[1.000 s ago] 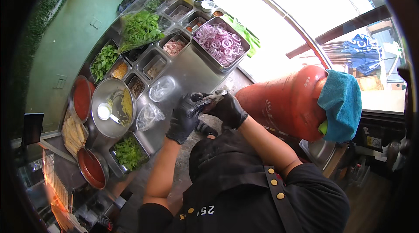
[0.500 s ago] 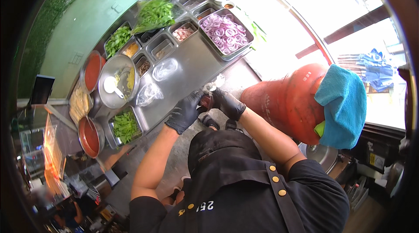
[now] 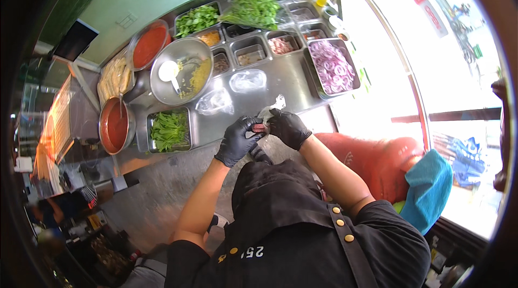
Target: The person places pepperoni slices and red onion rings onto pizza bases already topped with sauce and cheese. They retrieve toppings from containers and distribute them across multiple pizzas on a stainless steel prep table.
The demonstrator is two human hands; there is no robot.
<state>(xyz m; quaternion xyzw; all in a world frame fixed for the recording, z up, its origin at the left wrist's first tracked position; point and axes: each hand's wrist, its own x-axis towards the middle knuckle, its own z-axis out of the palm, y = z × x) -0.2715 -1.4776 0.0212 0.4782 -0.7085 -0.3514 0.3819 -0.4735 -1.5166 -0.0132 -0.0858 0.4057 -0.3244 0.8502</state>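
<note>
Both my hands wear black gloves and meet in front of me at the counter's near edge. My left hand (image 3: pixel 236 139) is closed, thumb and fingers gripping a small dark red piece (image 3: pixel 259 128). Whether that piece lies inside plastic is too small to tell. Against it, my right hand (image 3: pixel 290 129) pinches a crumpled clear plastic bag (image 3: pixel 275 105), whose loose end sticks up past the fingers. Just beyond on the steel counter (image 3: pixel 288 82) lie two more clear plastic bags, one flat (image 3: pixel 248 81) and one crumpled (image 3: pixel 215 102).
Sliced red onions (image 3: pixel 332 67) fill a tray at the right. Leafy greens (image 3: pixel 169 130), a steel bowl (image 3: pixel 162 91) with a white scoop, and pots of red sauce (image 3: pixel 114 126) stand left. A red gas cylinder (image 3: pixel 361 164) draped with a blue towel (image 3: pixel 429 191) is beside my right arm.
The view has turned, so the counter sits more squarely ahead. My hands stay together; the dark red piece now shows between them, and the plastic bag stands out more above my right fingers.
</note>
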